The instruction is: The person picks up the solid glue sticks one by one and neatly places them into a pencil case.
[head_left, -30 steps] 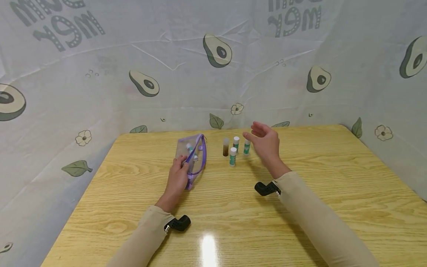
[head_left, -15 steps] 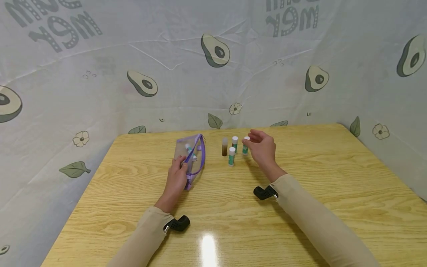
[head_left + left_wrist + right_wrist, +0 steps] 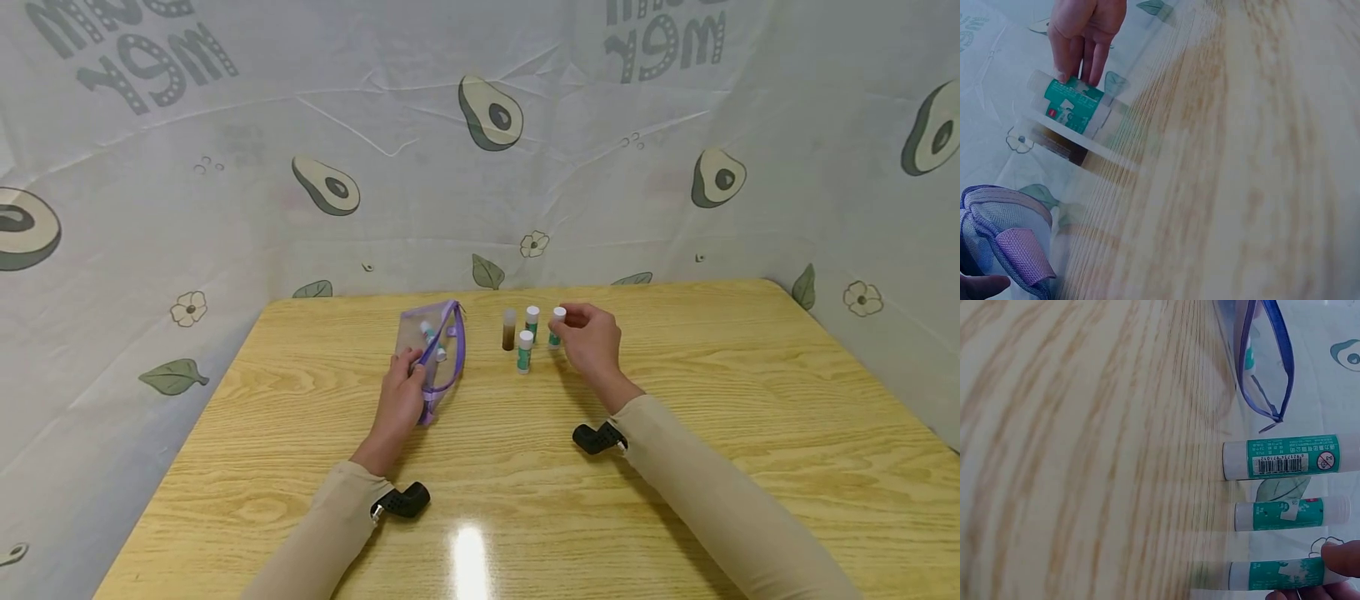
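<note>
My left hand [image 3: 401,396] grips the near side of a see-through mesh pouch [image 3: 408,333] with purple trim, its zipped mouth gaping to the right. Inside lies a glue stick [image 3: 429,333] with a green label. My right hand [image 3: 596,340] pinches the rightmost upright glue stick [image 3: 1279,575], thumb [image 3: 1341,557] near its white cap and fingers behind. Two more white-capped glue sticks stand to its left, a nearer glue stick [image 3: 524,354] and a farther glue stick [image 3: 532,318]. Left of them stands a brown tube [image 3: 508,333] with a cloudy, pale top.
The wood-grain table [image 3: 480,467] runs back to a hanging cloth [image 3: 420,225] printed with avocados. Each wrist bears a black camera, the left camera [image 3: 405,500] and the right camera [image 3: 596,439], both low over the table.
My right hand has come down to the rightmost glue stick, and its thumb and fingers have closed on it. The left hand and the pouch stay where they were.
</note>
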`<state>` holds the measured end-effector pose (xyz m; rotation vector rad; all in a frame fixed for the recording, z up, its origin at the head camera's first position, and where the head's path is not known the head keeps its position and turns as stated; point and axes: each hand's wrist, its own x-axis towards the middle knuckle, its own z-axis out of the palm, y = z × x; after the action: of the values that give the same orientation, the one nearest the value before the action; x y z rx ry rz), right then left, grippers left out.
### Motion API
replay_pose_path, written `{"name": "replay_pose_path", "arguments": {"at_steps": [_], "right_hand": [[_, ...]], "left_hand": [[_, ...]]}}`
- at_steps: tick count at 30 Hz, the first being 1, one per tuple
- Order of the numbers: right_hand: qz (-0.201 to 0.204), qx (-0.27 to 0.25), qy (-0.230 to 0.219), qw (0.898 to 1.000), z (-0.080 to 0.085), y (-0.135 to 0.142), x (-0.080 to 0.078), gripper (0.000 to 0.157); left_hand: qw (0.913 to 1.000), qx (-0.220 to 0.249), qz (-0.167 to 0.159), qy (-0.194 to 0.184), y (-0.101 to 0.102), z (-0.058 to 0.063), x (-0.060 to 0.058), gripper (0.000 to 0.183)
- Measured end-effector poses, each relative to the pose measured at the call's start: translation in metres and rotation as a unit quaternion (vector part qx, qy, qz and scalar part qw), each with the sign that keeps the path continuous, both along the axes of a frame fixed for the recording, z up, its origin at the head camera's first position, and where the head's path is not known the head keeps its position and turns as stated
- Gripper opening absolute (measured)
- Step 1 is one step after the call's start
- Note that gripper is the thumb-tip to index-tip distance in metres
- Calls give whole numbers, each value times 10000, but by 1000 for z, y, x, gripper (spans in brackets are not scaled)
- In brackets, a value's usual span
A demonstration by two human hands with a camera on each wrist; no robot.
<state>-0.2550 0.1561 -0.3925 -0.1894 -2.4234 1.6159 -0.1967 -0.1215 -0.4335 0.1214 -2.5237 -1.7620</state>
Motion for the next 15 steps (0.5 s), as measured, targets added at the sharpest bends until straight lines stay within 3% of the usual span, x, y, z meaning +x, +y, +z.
{"name": "replay_pose_path", "arguments": {"at_steps": [15], "right_hand": [[3,125,-55,9999,-7,-1,-1,38]], "left_hand": [[10000,29,-21,-55,0,1,0,51]]}}
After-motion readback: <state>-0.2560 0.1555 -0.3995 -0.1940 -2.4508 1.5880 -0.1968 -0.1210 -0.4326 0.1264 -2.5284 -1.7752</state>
